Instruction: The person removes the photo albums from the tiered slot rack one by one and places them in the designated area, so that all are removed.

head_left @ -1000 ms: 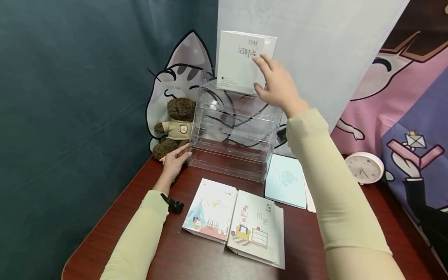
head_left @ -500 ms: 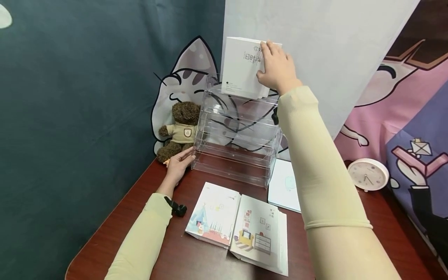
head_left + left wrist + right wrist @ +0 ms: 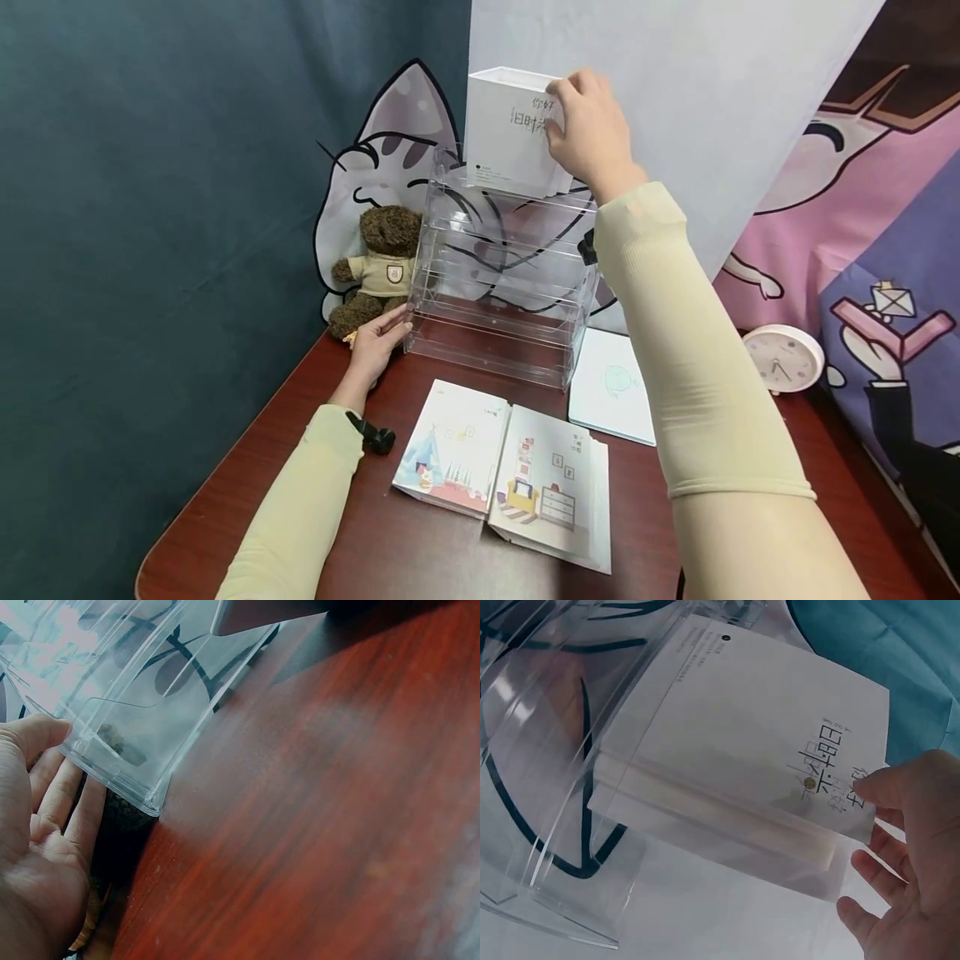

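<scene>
A thick white book [image 3: 504,133] with dark Chinese lettering stands on the top tier of a clear acrylic rack [image 3: 495,287]. At its upper right corner my right hand [image 3: 592,133] pinches it. In the right wrist view the thumb [image 3: 881,787] lies on the front cover, and the other fingers are partly hidden behind the corner. Low on the rack's left side is my left hand [image 3: 377,346]. Its thumb [image 3: 49,729] is at the inner side of the clear side panel and its fingers reach behind, holding the rack by that edge.
Two thick illustrated books [image 3: 453,446] [image 3: 551,487] lie side by side before the rack. A light-blue book [image 3: 613,387] lies to its right, partly behind the right sleeve. A teddy bear [image 3: 386,258] sits left; a round clock [image 3: 782,358] stands right.
My right hand has come from in front of the book to its upper right corner and taken hold. The book's top now tips towards me, showing its upper edge. My left hand stays at the rack.
</scene>
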Tool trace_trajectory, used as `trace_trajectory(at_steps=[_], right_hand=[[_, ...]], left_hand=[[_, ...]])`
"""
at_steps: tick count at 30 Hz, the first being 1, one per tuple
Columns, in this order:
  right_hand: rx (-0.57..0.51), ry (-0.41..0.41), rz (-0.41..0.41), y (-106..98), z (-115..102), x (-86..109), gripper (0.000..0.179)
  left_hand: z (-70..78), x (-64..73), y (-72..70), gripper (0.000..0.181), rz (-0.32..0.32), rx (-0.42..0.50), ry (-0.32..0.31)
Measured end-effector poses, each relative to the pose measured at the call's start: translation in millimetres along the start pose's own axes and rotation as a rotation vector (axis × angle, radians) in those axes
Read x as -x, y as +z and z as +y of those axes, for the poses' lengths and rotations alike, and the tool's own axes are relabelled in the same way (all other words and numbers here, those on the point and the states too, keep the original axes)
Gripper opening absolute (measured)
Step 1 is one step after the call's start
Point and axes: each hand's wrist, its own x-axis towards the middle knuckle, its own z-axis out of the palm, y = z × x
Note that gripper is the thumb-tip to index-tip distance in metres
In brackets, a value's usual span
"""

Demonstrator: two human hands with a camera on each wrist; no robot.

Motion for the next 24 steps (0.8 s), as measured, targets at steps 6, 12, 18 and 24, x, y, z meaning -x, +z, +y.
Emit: trace_trajectory(at_steps=[6,12,18,24], right_hand=[[0.051,-0.087,0.071,4,1,5.1,0.034],[0.118,-0.266,0.086,9,2,10.2,0.031],[0.129,-0.409,-0.011,15,1,19.0,0.053],[0.132,-0.466,-0.071,19,-2,26.0,0.055]], left_hand=[[0.0,0.6,-2.3,0.048,0.004,-0.028,-0.016],[0.9,-1.2,-0.9,0.046,0.008,-0.034,0.005],[2.1,-0.9,-0.1,0.046,0.012,-0.033,0.009],[2.5,0.9,-0.6,0.045,0.016,-0.040,-0.014]])
